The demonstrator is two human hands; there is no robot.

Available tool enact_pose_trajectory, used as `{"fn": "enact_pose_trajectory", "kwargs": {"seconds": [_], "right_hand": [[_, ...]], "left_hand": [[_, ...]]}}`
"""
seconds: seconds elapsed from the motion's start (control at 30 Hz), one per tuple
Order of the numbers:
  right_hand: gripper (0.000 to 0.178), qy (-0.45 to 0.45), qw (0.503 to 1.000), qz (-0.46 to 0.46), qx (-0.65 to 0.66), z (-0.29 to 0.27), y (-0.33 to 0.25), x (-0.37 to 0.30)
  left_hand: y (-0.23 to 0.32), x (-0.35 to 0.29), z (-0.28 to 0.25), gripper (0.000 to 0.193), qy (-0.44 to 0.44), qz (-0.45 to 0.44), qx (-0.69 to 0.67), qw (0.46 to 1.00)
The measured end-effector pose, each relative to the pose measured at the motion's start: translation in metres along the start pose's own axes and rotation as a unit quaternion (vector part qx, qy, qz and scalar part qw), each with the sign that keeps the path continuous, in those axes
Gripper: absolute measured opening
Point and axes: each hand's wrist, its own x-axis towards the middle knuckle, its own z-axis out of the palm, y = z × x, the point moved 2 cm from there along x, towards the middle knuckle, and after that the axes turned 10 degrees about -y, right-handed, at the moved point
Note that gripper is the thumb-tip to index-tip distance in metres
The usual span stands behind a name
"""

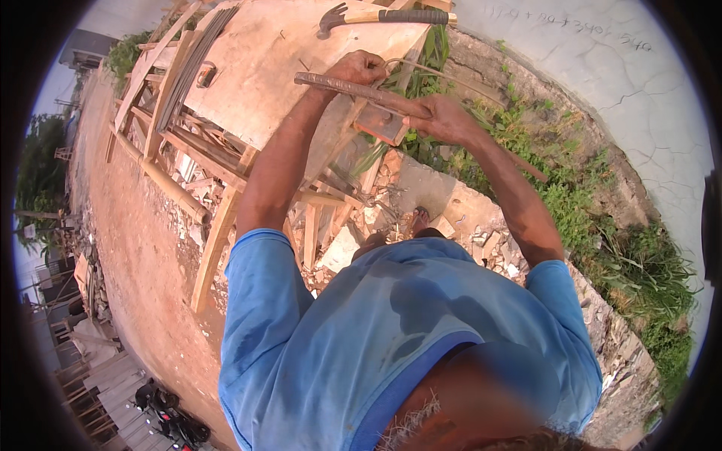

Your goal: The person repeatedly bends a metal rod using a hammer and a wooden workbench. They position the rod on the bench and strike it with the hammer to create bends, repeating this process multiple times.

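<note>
Pale plywood sheet (pixel 256 83), just one, spans the upper centre of the frame. Thin grey rods (pixel 197 60), bundled and too many to count, lie along its left side. One rough, rusty bar (pixel 347 86) crosses the left forearm (pixel 278 161) near the wrist; the right hand (pixel 444 119) wraps its fingers closed around it. One hammer (pixel 376 16) lies at the top. The left hand (pixel 357 68) pinches one bent rod (pixel 451 77).
</note>
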Motion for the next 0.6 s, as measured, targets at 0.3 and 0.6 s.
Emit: {"fn": "enact_pose_trajectory", "kwargs": {"seconds": [0.3, 0.6], "right_hand": [[0.029, -0.034, 0.96, 0.079, 0.266, 0.021, 0.052, -0.017], [0.032, -0.001, 0.933, 0.148, 0.328, 0.05, 0.06, -0.021]], "left_hand": [[-0.025, 0.021, 0.023, 0.04, 0.032, 0.003, 0.25, 0.968], [0.011, 0.059, 0.035, 0.043, 0.032, 0.166, 0.266, 0.949]]}}
